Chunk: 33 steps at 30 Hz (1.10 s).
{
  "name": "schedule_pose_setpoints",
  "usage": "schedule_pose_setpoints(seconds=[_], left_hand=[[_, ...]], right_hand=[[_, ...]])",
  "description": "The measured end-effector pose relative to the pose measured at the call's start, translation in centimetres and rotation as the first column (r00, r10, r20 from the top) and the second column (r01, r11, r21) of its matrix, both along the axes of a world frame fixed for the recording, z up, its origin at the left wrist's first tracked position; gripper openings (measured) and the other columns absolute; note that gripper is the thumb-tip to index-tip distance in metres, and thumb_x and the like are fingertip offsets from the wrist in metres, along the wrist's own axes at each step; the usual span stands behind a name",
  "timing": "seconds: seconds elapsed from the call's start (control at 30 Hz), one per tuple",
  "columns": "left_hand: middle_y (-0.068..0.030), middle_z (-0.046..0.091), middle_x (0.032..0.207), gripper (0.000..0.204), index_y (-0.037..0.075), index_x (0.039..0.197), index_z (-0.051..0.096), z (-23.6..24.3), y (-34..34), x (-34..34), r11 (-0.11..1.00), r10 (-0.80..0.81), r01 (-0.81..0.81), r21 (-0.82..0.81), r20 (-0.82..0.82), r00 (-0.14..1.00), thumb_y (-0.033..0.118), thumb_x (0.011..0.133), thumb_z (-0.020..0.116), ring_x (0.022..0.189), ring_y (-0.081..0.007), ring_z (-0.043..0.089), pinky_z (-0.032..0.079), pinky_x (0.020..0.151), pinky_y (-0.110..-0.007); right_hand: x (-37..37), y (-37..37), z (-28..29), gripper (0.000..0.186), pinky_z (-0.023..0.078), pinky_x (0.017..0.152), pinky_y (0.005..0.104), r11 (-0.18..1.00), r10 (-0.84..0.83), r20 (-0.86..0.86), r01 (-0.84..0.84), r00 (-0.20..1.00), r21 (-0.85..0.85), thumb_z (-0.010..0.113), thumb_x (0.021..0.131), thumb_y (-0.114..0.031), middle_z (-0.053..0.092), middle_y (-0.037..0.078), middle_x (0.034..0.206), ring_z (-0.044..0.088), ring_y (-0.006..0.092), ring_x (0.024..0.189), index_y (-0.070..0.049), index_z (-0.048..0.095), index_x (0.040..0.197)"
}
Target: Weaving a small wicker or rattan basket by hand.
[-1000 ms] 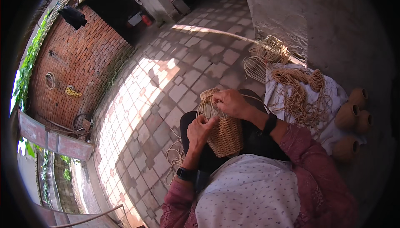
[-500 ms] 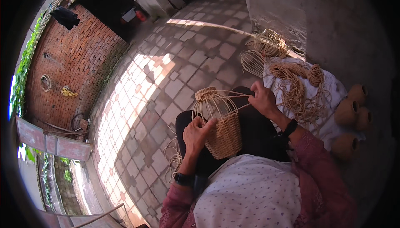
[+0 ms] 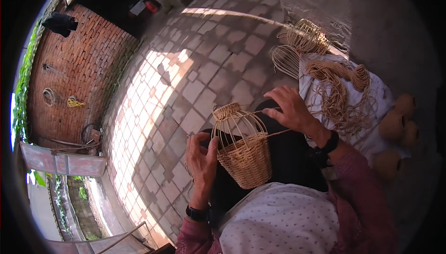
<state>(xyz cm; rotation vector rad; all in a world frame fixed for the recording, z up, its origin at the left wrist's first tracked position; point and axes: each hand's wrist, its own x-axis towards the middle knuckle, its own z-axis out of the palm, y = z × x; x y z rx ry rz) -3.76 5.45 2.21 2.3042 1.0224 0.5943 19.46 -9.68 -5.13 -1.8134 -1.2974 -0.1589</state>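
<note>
Since the earlier frame, right hand [image 3: 290, 109] has drawn further out to the right, away from the basket top. Paved tile floor [image 3: 195, 68] fills most of the view; brick wall [image 3: 74, 82] at left. White cloth [image 3: 371, 91] at right carries a bundle of loose cane [image 3: 337, 84]. Half-woven basket [image 3: 244, 149] sits on the lap, woven below, bare ribs above. Left hand [image 3: 202, 159] cups its side, fingers curled against the weave. Right fingers pinch a thin strand [image 3: 274, 134] running to the basket.
</note>
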Motion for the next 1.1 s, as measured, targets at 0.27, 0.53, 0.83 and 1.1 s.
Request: schedule_pose_setpoints(seconds=[0.27,0.53,0.83,1.1], left_hand=[[-0.0076,0.058,0.082,0.012,0.001,0.088,0.061,-1.8,0.7,1.8,0.975,-0.214,0.2,0.101,0.147,0.966,0.005,0.079,0.069,0.068,-0.0177,0.059,0.047,0.062,-0.028],[-0.0074,0.058,0.08,0.009,0.002,0.086,0.062,-3.0,0.5,3.6,0.975,-0.22,0.206,0.086,0.209,0.953,0.001,0.079,0.067,0.065,-0.0173,0.056,0.046,0.061,-0.029],[-0.0085,0.058,0.086,0.011,0.0,0.087,0.059,-2.8,-0.4,4.2,0.95,-0.287,0.252,0.182,0.2,0.937,-0.001,0.078,0.065,0.066,-0.0156,0.053,0.044,0.062,-0.026],[-0.0087,0.058,0.087,0.012,0.001,0.086,0.059,-2.6,-0.8,4.8,0.949,-0.295,0.255,0.188,0.229,0.928,-0.003,0.077,0.066,0.063,-0.0136,0.053,0.044,0.061,-0.025]], right_hand=[[0.6,-4.8,-3.2,0.018,0.038,0.072,0.0385,0.957,0.257,-0.307,-0.285,0.916,-0.05,0.061,0.083,-0.016,0.048,0.01,0.076,0.048,0.027,0.077,-0.004,0.054,0.072],[5.7,-10.4,-6.6,0.027,0.043,0.083,0.0413,0.907,-0.349,-0.155,0.291,0.924,-0.305,0.063,0.086,-0.022,0.058,0.013,0.099,0.054,0.0325,0.095,-0.002,0.058,0.103],[-1.0,-1.7,-1.2,0.019,0.037,0.078,0.036,0.947,0.306,-0.306,-0.322,0.902,-0.002,0.063,0.085,-0.022,0.049,0.005,0.079,0.048,0.024,0.081,-0.005,0.056,0.079],[8.6,-25.3,-17.5,0.022,0.046,0.071,0.0367,0.816,-0.525,-0.563,0.189,0.639,-0.546,0.056,0.089,-0.02,0.058,0.012,0.086,0.058,0.0265,0.08,0.002,0.06,0.091]])
